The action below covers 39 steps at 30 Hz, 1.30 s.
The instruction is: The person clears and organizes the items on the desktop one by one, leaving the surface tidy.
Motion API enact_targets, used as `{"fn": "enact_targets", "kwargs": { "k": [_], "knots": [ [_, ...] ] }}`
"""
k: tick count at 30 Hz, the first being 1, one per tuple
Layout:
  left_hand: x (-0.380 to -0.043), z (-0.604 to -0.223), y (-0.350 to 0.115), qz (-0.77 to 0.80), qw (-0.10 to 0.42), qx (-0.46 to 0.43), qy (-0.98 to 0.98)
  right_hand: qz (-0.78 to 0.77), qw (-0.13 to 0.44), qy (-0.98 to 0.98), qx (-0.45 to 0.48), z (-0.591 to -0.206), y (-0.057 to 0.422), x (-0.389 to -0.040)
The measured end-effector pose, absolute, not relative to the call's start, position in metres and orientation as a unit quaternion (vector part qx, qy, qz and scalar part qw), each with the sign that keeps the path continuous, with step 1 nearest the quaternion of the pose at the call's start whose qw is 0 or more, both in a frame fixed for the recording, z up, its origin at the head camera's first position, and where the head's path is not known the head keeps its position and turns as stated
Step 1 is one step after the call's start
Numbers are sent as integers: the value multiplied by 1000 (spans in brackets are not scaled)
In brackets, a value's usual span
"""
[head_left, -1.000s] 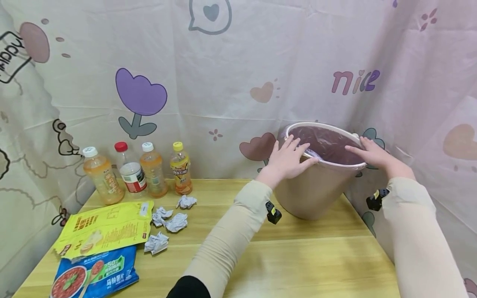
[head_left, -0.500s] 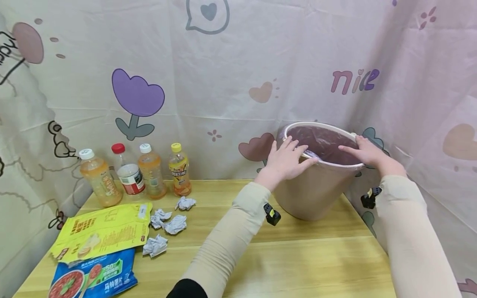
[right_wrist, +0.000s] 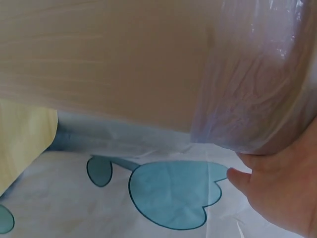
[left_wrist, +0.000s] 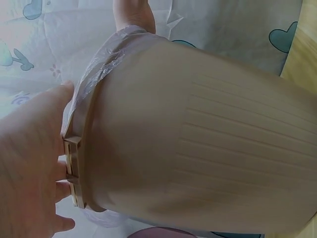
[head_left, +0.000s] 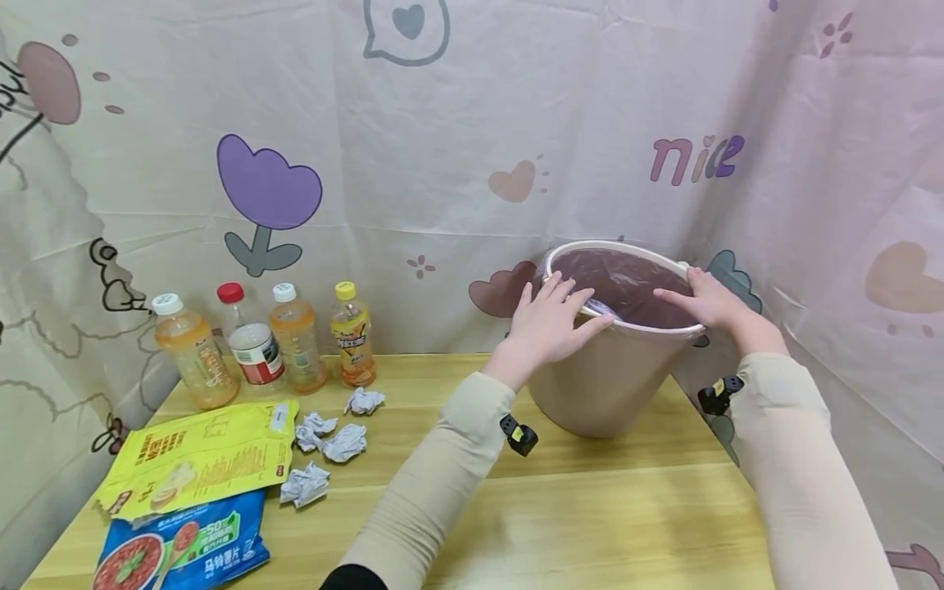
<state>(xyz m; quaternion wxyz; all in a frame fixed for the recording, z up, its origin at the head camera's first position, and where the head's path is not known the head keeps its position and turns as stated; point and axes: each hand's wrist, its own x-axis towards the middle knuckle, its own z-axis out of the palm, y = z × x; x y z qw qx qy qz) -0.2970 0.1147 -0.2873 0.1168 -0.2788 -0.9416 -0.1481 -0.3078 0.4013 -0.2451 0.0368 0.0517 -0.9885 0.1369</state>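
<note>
A brown trash bin (head_left: 601,377) stands on the table at the right, lined with a clear plastic bag (head_left: 627,274) folded over its pale rim. My left hand (head_left: 542,328) rests on the rim's near left side, fingers spread and fairly straight. The left wrist view has those fingers beside a clip (left_wrist: 73,158) on the rim. At the right side of the rim is my right hand (head_left: 719,303), its thumb stretched over the opening. In the right wrist view, the right hand (right_wrist: 282,183) touches the bag-covered outside of the bin, its other fingers partly hidden.
Several drink bottles (head_left: 298,344) line the table's back left. In front lie a yellow snack bag (head_left: 206,455), a blue snack bag (head_left: 188,541) and several crumpled papers (head_left: 345,443). A patterned curtain (head_left: 428,180) hangs behind the wooden table (head_left: 597,508).
The bin and both hands have shifted slightly left, the hands staying at its rim. The bottles, snack bags and papers stay in place while the head view turns a little.
</note>
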Motion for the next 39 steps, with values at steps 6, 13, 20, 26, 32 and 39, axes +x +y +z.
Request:
{"fn": "enact_targets", "kwargs": {
  "k": [6,13,20,26,32,39],
  "knots": [
    [-289,-289,104,-156,123,-281,-939,141,28,-988,50,-245,392,-305],
    [-282,-292,91,-150,136,-278,-939,147,2,-988,39,-246,378,-301],
    [-271,-295,72,-156,152,-279,-935,143,-4,-989,45,-247,363,-300],
    [-263,-300,57,-173,171,-278,-929,145,1,-988,56,-247,347,-299],
    [-257,-303,42,-177,176,-270,-930,161,11,-985,61,-249,330,-298],
    [-250,-306,27,-183,191,-267,-927,157,9,-985,65,-250,316,-301]
  ]
}}
